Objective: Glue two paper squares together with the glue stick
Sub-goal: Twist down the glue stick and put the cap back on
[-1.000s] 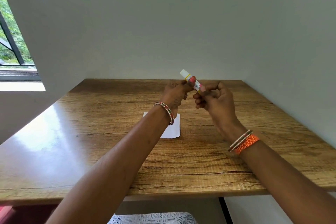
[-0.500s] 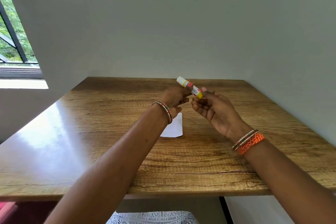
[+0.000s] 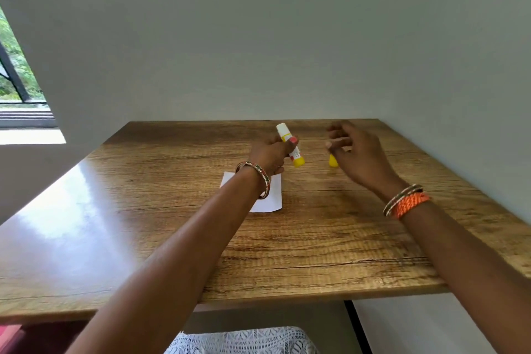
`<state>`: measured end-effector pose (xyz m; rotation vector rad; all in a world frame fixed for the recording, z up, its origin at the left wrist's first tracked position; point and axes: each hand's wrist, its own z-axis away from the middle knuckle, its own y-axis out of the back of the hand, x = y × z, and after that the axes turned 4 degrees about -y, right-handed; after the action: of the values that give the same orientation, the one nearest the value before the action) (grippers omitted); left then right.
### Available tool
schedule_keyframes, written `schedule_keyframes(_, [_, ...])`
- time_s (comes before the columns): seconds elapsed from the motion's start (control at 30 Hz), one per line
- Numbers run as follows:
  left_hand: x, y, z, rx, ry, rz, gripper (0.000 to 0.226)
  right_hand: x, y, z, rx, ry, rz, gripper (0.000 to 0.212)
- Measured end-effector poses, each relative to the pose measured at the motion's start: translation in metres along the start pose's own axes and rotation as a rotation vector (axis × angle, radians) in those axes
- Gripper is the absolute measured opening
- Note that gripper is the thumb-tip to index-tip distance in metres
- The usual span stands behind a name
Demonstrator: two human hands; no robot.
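Note:
My left hand [image 3: 271, 154] grips the glue stick [image 3: 296, 156] and holds it tilted above the table, white end up and yellow end down. My right hand [image 3: 359, 155] hovers to its right, blurred, with the fingers spread apart. A small yellow cap [image 3: 333, 161] shows just under that hand's lower fingers; whether it rests on the table or touches the hand is unclear. White paper [image 3: 271, 198] lies flat on the wooden table [image 3: 316, 238], partly hidden behind my left wrist. Only one sheet outline is visible.
The table stands in a corner, with grey walls behind it and to its right. A window [image 3: 17, 80] is at the far left. The table's front edge is close to me, with white lace fabric [image 3: 244, 342] below it.
My hands have come apart: the right hand moved right, away from the glue stick, and a yellow cap now shows beside it. The left hand keeps the stick, now tilted more upright.

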<state>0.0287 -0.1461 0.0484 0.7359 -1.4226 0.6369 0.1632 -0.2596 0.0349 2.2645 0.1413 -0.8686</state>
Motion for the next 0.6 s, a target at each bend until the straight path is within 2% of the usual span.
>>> schedule_keyframes(0.1, [-0.001,-0.002,0.000,-0.132,-0.060,-0.246,0.037,0.020,0.007,-0.015,-0.083,-0.201,0.114,0.026])
schedule_keyframes(0.17, [-0.003,-0.004,0.001,-0.153,-0.108,-0.321,0.037,0.024,0.003,-0.018,-0.221,-0.246,0.202,0.033])
schedule_keyframes(0.23, [-0.004,-0.003,0.001,-0.132,-0.143,-0.363,0.041,0.022,-0.003,-0.017,-0.274,-0.238,0.279,0.031])
schedule_keyframes(0.33, [-0.005,-0.001,0.000,-0.133,-0.164,-0.387,0.041,0.016,-0.008,-0.018,-0.192,-0.188,0.278,0.016])
schedule_keyframes(0.4, [-0.006,0.000,0.000,-0.124,-0.201,-0.424,0.038,0.009,-0.008,-0.017,-0.124,-0.214,0.104,0.014])
schedule_keyframes(0.47, [-0.007,0.000,-0.001,-0.104,-0.270,-0.497,0.036,-0.001,-0.003,-0.019,-0.105,-0.267,-0.117,0.027])
schedule_keyframes(0.5, [-0.007,0.000,-0.001,-0.095,-0.302,-0.537,0.037,-0.006,-0.001,-0.020,-0.113,-0.263,-0.144,0.036])
schedule_keyframes(0.6, [-0.008,-0.001,-0.002,-0.067,-0.355,-0.613,0.037,-0.017,-0.003,-0.021,-0.140,-0.152,0.024,0.049])
